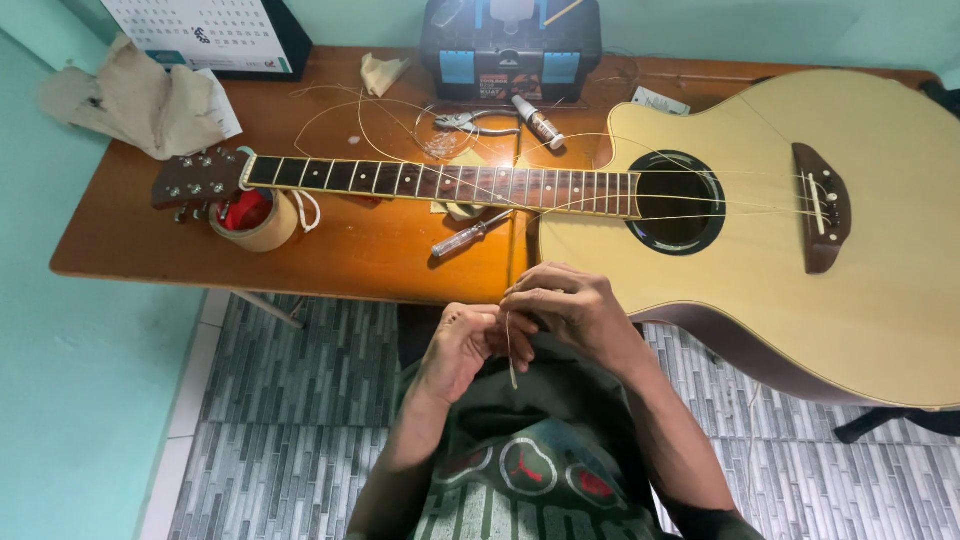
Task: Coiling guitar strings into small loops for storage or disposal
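Both hands meet just below the tabletop (330,265) edge. The left hand (465,345) and right hand (570,310) have their fingers pinched shut on a thin guitar string (511,350), which runs up toward the guitar (800,280). The wire looks springy; a loosened pinch could let it whip free or kink.
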